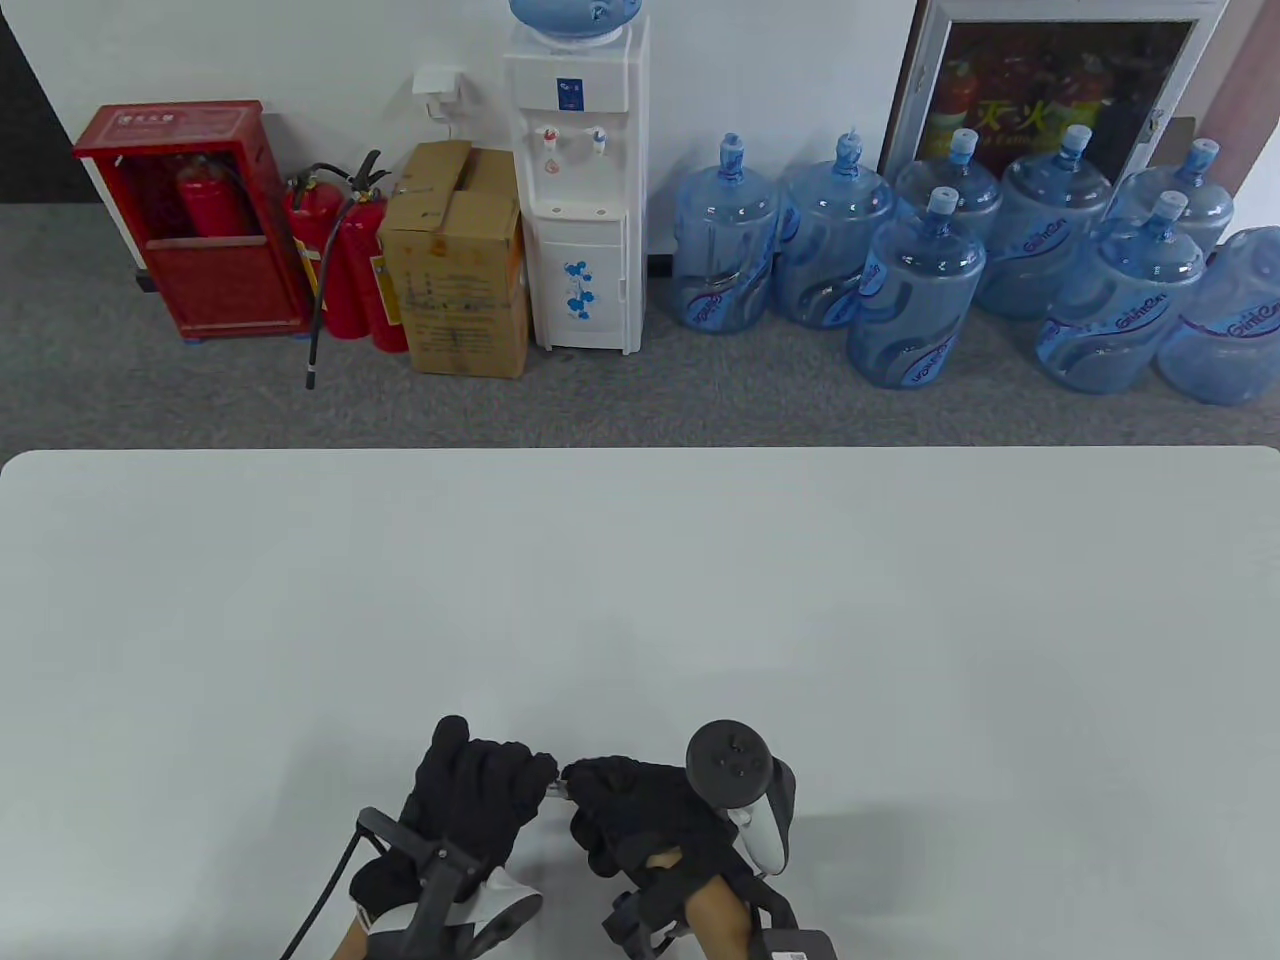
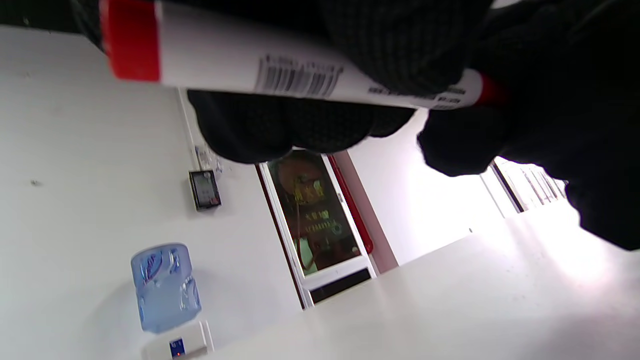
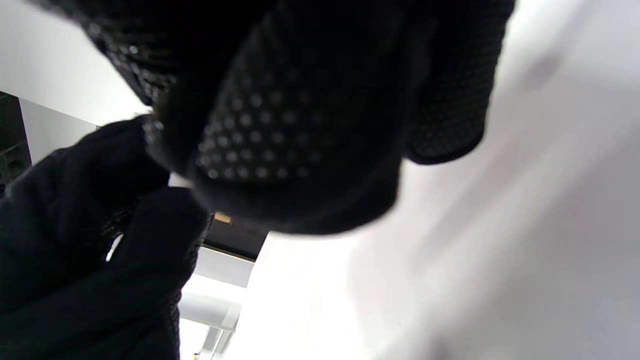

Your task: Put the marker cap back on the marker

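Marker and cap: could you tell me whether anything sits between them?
Nothing visible does. The left hand grips the marker, whose red end runs straight into the right hand. The cap itself is hidden inside the right fingers.

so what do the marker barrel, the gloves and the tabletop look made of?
Marker: likely smooth plastic, white barrel with printed barcode, red end band; faint sheen. Gloves on the left hand and right hand: black knit fabric, weave visible, pale grip dots on the palm side in the right wrist view. Table: smooth, matte off-white, probably laminate or plastic; can't tell which.
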Motion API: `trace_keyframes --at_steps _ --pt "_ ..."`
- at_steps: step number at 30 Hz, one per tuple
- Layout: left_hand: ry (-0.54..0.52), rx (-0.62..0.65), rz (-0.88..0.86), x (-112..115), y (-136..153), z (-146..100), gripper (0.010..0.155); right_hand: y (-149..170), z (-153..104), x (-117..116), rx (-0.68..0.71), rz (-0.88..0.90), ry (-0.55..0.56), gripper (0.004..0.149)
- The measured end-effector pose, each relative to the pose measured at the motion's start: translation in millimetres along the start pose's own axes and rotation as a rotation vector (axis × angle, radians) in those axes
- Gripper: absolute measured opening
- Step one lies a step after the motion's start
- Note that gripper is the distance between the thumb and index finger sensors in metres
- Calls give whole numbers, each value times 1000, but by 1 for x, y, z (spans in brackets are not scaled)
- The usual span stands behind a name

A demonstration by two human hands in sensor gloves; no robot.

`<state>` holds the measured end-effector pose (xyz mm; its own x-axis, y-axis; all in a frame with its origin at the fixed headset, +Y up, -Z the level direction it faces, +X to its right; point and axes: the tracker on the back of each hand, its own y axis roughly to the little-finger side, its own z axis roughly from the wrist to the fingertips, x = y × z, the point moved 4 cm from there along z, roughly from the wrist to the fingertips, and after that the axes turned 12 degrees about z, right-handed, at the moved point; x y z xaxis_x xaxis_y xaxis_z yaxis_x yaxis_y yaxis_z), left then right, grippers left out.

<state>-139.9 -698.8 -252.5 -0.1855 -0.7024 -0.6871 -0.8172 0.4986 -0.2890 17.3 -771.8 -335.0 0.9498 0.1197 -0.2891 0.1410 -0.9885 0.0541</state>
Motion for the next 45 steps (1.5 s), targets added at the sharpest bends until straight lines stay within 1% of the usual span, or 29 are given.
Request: trace_keyframes --at_steps 2,4,5,8,13,14,18,20,22,24,27,29,30,31,33,34,36,37,38,40,41,42,45 --pt "-16 2 10 -3 -1 1 49 2 0 -1 -12 31 -10 53" --pt "-36 30 56 -6 -4 1 49 6 1 -2 -30 9 -10 54" --pt "-42 51 87 -7 -6 0 48 9 3 -4 -50 1 -31 54" --pt "-35 75 100 -6 -7 0 48 14 4 -3 -87 -28 -52 54" --pt "-37 103 125 -10 -12 2 51 15 1 9 -103 -38 29 56" --pt "-18 89 96 -8 -11 3 51 14 -1 13 -91 -66 79 56" --pt "68 24 4 3 -3 5 51 8 -3 19 -53 -96 109 55" --pt "86 10 -15 6 -1 6 50 6 -4 23 -30 -101 145 54" --pt "111 7 -9 8 0 6 50 5 -5 25 -26 -100 157 52" --pt "131 13 -9 11 0 6 51 4 -5 26 -4 -97 141 51" --pt "175 16 3 16 0 6 53 1 -6 29 27 -102 160 46" --pt "204 -5 -2 20 4 6 52 -1 -9 34 52 -102 191 44" --pt "230 -21 12 24 9 6 52 -2 -11 39 65 -100 235 44" --pt "248 -35 25 27 13 5 52 -4 -13 43 80 -93 253 44" --pt "294 -115 42 37 31 1 52 -10 -19 56 130 -105 316 45" --pt "321 -155 34 43 40 -1 51 -13 -22 60 145 -142 349 46" --pt "357 -255 23 52 59 -7 52 -22 -30 69 192 -295 467 50" --pt "395 -314 21 58 72 -11 52 -29 -35 72 216 -444 546 54" --pt "419 -350 30 62 79 -14 52 -33 -37 73 225 -552 572 58" --pt "520 -439 72 76 101 -24 52 -38 -37 69 205 -828 560 66" --pt "540 -473 73 80 108 -28 52 -37 -37 69 194 -899 560 68" --pt "560 -519 67 86 117 -34 51 -36 -34 68 172 -948 541 70" --pt "644 -593 60 98 135 -47 50 -29 -30 65 104 -950 484 74"
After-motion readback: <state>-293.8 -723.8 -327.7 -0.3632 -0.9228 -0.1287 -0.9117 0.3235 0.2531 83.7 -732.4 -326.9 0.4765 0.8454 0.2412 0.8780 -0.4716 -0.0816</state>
